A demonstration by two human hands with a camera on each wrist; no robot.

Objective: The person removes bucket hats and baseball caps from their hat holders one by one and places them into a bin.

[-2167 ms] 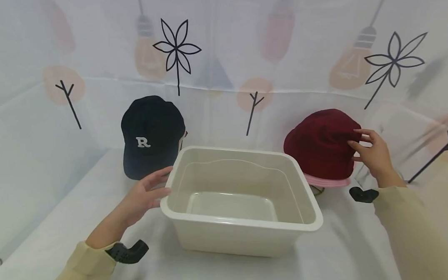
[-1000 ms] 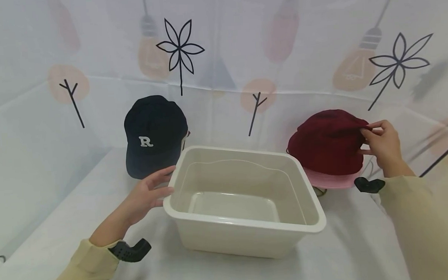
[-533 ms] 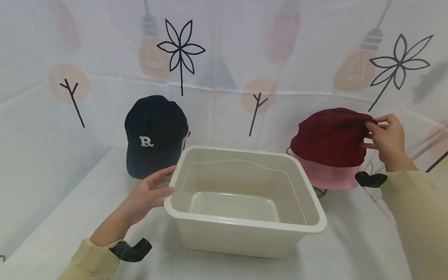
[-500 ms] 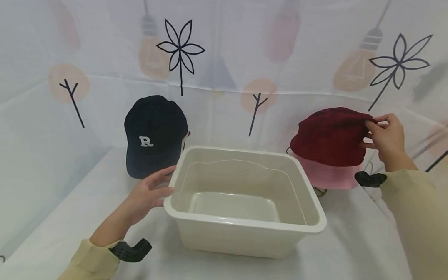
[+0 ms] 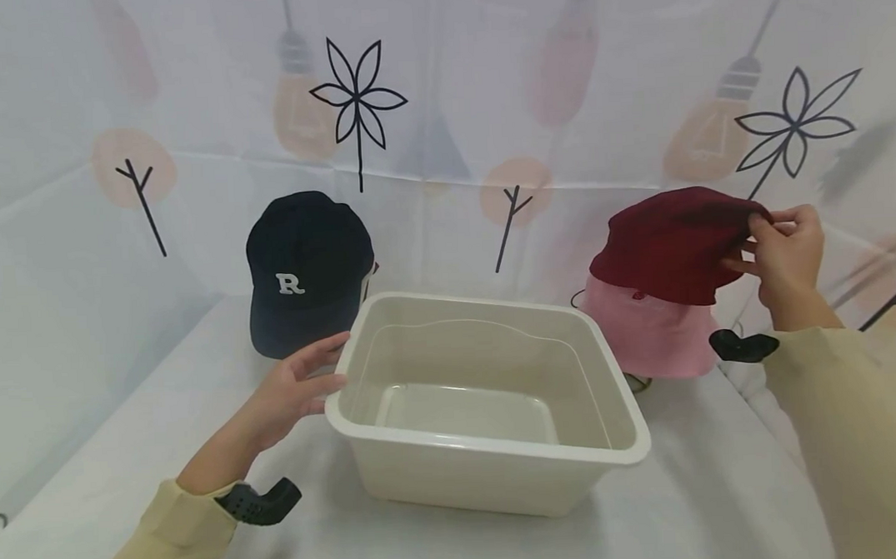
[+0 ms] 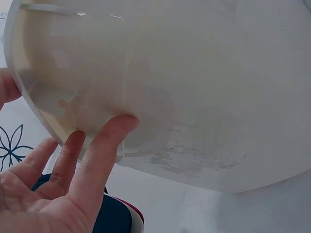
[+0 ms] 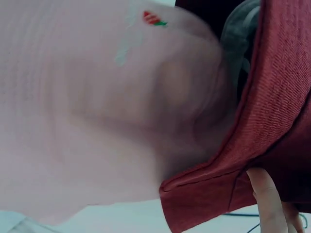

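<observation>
smooth, glossy plastic tub, rough-woven maroon cloth hat, matt pink cloth hat, matt cloth cap

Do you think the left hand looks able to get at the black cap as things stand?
Probably yes: the black cap sits just beyond the left hand at the tub, with nothing visible between them.

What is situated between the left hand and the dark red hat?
In the head view, the cream plastic bin lies between the left hand and the dark red hat, pinched by the right hand.
</observation>
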